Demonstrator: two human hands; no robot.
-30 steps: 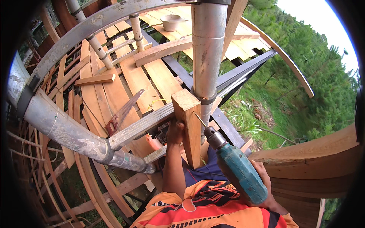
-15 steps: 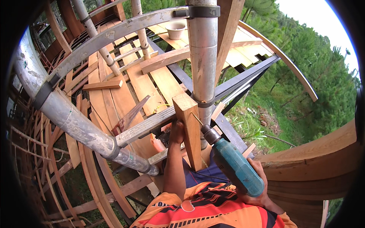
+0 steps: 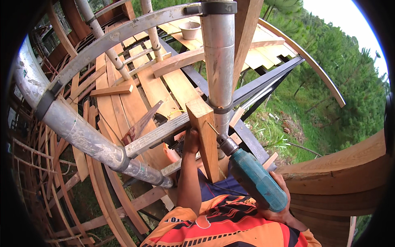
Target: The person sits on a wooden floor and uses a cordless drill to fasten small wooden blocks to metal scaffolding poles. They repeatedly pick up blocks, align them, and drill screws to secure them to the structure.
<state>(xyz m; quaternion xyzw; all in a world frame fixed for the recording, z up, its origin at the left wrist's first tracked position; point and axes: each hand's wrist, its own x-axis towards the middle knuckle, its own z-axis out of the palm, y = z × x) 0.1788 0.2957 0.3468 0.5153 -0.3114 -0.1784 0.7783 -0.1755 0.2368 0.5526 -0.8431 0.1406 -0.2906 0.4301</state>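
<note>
My right hand (image 3: 281, 196) is wrapped around the rear of a teal power drill (image 3: 256, 175) with a dark, worn chuck. Its thin drill bit (image 3: 212, 127) slants up and left, with the tip at the right face of a wooden beam (image 3: 209, 144), near the upper end. The beam stands tilted in front of me, its rough sawn end uppermost. On the beam's left side, my left hand (image 3: 191, 143) grips it, with most of the fingers hidden behind the wood. How deep the bit sits in the wood, I cannot tell.
A scaffold tube (image 3: 219, 61) rises just beyond the beam. Another thick tube (image 3: 82, 131) slants across the left, joined by a metal rail (image 3: 158, 133). A handsaw (image 3: 142, 123) lies over planks (image 3: 144, 90). Farther off stands a white bucket (image 3: 189, 31). Curved timber (image 3: 337, 173) borders the right, above a green slope.
The view has shifted very slightly. Both hands, the drill and the beam keep almost the same places relative to each other.
</note>
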